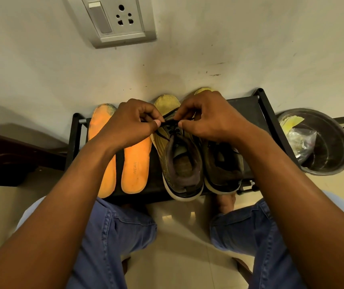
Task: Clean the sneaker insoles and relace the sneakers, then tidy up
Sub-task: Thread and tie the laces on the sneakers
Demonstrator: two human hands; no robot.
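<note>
Left hand [128,124] and right hand [205,119] are each pinching the black lace [170,122] above the worn yellow-grey sneaker [179,163]; orange insoles [134,167] are lying beside it.

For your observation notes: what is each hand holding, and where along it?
Both hands pinch the black lace of the left-hand sneaker: left hand and right hand grip it just above the eyelets.
</note>
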